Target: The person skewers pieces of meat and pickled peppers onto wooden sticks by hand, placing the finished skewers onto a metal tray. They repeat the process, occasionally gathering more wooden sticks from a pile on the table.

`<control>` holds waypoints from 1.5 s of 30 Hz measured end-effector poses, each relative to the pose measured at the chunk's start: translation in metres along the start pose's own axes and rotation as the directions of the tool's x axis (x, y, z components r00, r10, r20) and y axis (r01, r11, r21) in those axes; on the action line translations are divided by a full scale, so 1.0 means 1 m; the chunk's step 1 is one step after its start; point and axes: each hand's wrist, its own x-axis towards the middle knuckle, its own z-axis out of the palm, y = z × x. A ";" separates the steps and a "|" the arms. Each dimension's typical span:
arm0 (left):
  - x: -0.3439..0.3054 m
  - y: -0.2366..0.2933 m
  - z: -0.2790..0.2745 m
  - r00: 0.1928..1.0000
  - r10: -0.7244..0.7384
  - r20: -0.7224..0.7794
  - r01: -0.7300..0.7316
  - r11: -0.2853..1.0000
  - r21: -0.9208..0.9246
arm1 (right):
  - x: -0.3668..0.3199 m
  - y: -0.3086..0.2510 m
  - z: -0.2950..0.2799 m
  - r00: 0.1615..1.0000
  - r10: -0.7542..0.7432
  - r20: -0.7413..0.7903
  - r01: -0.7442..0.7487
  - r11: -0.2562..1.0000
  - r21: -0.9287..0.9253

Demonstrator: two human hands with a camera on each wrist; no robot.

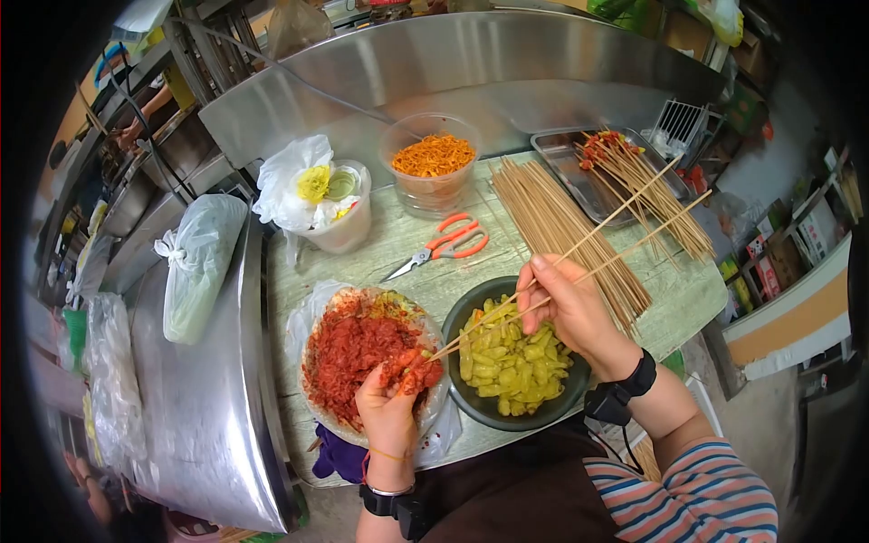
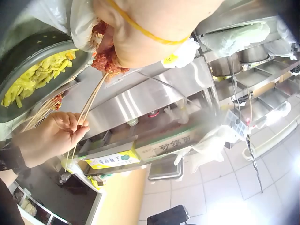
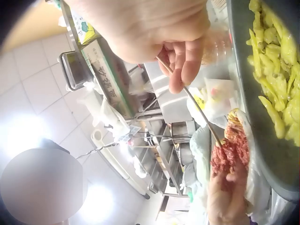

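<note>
In the head view my right hand (image 1: pixel 579 308) pinches two thin bamboo skewers (image 1: pixel 475 332), held slanting over the dark bowl (image 1: pixel 454 385) of yellow-green pickled peppers (image 1: pixel 511 366). Their lower ends meet a red-coated piece of food (image 1: pixel 418 373), which my left hand (image 1: pixel 389 418) pinches with fingers smeared in red paste. That hand is over the right side of a plastic-lined bowl (image 1: pixel 436 398) heaped with red, minced-looking mix (image 1: pixel 348 353). From the right wrist view, the skewer tip enters the red clump at the left fingertips; what lies inside the clump is hidden.
Orange-handled scissors (image 1: pixel 444 246) lie behind the bowls. Further back stand a tub of orange shreds (image 1: pixel 434 156) and a white tub (image 1: pixel 348 231) with a plastic bag. Bare skewers (image 1: pixel 570 240) lie at right, beside a metal tray (image 1: pixel 579 185) with loaded skewers (image 1: pixel 625 163).
</note>
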 end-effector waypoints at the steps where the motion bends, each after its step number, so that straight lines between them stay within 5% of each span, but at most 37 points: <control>1: 0.000 0.000 -0.001 1.000 -0.001 0.003 0.001 1.000 -0.018 | 0.001 0.000 0.000 1.000 -0.003 0.014 0.003 1.000 -0.016; 5: -0.001 0.004 -0.002 0.999 -0.039 0.003 0.040 0.997 -0.073 | 0.007 -0.005 0.003 1.000 -0.023 0.001 0.023 0.998 -0.050; 7: -0.003 0.010 -0.002 0.997 -0.013 0.079 0.034 0.962 -0.270 | 0.011 -0.006 0.003 0.999 -0.025 0.034 0.027 0.998 -0.059; 26: 0.003 0.014 -0.010 0.977 -0.188 0.097 0.210 0.922 -0.326 | 0.019 -0.023 0.013 0.968 -0.064 0.244 0.092 0.990 -0.108; 32: 0.002 0.011 -0.009 0.990 -0.122 0.064 0.135 0.953 -0.271 | 0.014 -0.024 0.011 0.968 -0.068 0.240 0.099 0.988 -0.116; 37: 0.001 0.014 -0.011 0.999 -0.037 -0.036 0.019 0.908 -0.418 | -0.011 -0.014 0.006 0.982 -0.160 0.098 0.162 0.987 -0.007; 45: 0.000 0.006 -0.019 0.996 -0.062 -0.069 0.020 0.866 -0.499 | -0.033 0.019 0.021 0.953 -0.283 0.106 0.287 0.958 -0.026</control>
